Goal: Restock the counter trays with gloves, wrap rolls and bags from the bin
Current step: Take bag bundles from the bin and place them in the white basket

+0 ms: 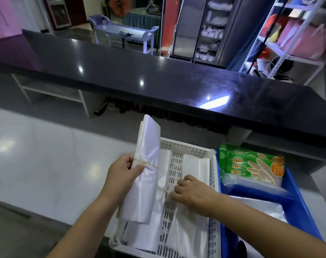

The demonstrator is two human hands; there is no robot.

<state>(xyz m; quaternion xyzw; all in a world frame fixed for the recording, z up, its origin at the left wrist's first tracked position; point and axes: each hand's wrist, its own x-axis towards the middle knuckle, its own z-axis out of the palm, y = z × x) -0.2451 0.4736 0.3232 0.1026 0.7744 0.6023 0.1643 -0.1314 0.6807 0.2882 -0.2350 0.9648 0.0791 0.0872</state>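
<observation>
Bag bundle [146, 175] is being gripped by the left hand [121, 175] over the tray [186, 146], while the right hand [193, 192] is touching the tray's bags [195, 167], grip indeterminate.

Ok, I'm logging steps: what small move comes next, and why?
Probably lower the banded bag bundle, held by the left hand, into the bare middle of the white tray: bags already lie either side, and the right hand rests there.

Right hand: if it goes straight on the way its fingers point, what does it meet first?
Most likely the banded bag bundle lying in the white tray, beyond the right hand; after it, the raised bundle in the left hand. Depth is unclear.
</observation>
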